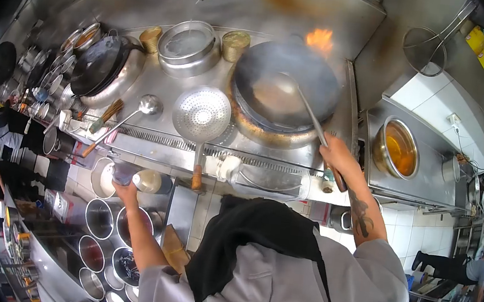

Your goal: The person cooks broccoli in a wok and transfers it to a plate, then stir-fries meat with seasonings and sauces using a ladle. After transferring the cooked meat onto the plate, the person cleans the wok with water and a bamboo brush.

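My right hand (338,154) is closed round the handle of a long ladle (312,112). The ladle's bowl rests inside the dark wok (251,68), where steam hides most of the contents. A flame (319,39) rises behind the wok's far rim. At the lower left, my left hand (126,190) is wrapped round a dark bottle (124,172), just above the metal pots. Right beside it is a second bottle (153,182) with a pale end. A perforated strainer (201,113) with a wooden handle lies to the left of the wok.
Another ladle (150,105) and a bamboo brush (106,116) lie on the stove. A lidded steel pot (189,48) stands behind them. A bowl of amber liquid (399,148) is at the right. Several seasoning pots (99,218) fill the lower left. Other people work at both sides.
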A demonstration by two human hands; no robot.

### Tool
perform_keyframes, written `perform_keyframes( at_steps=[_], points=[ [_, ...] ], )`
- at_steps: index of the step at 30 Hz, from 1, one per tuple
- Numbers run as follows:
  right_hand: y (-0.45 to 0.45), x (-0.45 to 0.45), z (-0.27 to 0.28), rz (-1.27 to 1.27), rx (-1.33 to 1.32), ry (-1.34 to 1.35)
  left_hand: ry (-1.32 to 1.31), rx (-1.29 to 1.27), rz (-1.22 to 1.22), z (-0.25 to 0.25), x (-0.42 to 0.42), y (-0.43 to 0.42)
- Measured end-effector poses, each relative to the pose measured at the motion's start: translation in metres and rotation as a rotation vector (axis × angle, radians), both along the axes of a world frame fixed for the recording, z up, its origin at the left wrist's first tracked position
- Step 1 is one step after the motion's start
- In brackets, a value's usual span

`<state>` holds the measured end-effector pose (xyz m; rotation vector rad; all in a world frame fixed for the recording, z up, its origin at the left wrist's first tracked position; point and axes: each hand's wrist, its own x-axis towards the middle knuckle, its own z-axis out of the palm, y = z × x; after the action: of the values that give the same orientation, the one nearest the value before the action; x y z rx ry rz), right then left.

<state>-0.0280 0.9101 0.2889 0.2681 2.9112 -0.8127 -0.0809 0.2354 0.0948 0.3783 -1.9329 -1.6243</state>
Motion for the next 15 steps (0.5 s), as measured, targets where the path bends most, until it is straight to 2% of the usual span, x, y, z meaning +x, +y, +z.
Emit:
perform_keyframes(
  at_steps=[3,5,7,10,12,13,14,15],
  points=[
    [0.008,0.037,0.0,0.066,0.066,0.116,-0.122,-0.03,0.002,-0.015,0.004,-0.013],
    [0.012,0.048,-0.001,0.047,-0.032,0.023,-0.257,-0.078,-0.028,-0.01,0.009,-0.017],
    [0.017,0.05,-0.012,0.126,0.02,0.082,-0.333,-0.123,-0.095,-0.002,0.015,-0.019],
    [0.003,0.031,-0.015,-0.013,0.116,-0.014,-0.399,-0.025,-0.237,0.003,0.027,-0.029],
    [-0.003,0.018,-0.024,-0.09,0.153,-0.042,-0.646,0.063,-0.17,0.01,0.045,-0.055],
    [0.001,0.009,-0.045,-0.097,0.18,-0.036,-0.719,-0.127,-0.047,0.022,0.055,-0.054],
    [0.003,0.003,-0.057,-0.103,0.208,-0.03,-0.646,-0.427,0.184,0.04,0.062,-0.039],
    [0.0,0.005,-0.044,-0.103,0.147,-0.002,-0.494,-0.61,0.37,0.067,0.072,-0.016]
  ],
)
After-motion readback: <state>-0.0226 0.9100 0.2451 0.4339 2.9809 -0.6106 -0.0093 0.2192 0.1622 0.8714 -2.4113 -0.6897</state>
